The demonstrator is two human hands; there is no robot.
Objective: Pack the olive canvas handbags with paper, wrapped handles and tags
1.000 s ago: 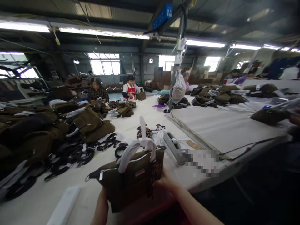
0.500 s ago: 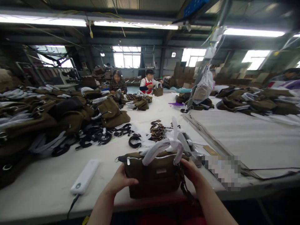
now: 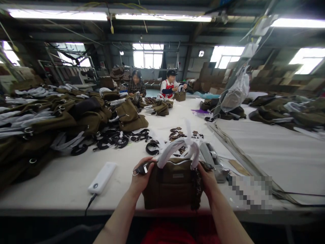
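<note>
An olive-brown handbag (image 3: 172,193) stands upright at the table's front edge, its handles (image 3: 169,150) wrapped in white paper. My left hand (image 3: 142,178) grips its upper left corner, beside a zipper pull and a metal ring. At the opposite upper corner, my right hand (image 3: 207,176) closes round the bag's side, with its fingers partly hidden. A dark chain-like strap (image 3: 196,189) hangs down the bag's front near that hand. Behind the bag lie brown chain pieces (image 3: 176,134) and coiled black straps (image 3: 152,148).
A big heap of similar bags (image 3: 61,115) covers the left of the table. A white power bank (image 3: 103,178) with a cable lies left of my hands. On the right are a grey tape dispenser (image 3: 212,159) and layered cloth (image 3: 266,142). Two people sit at the far end.
My left hand has moved up from the bag's left side to its upper corner. The bag faces me more squarely, and the view has swung left.
</note>
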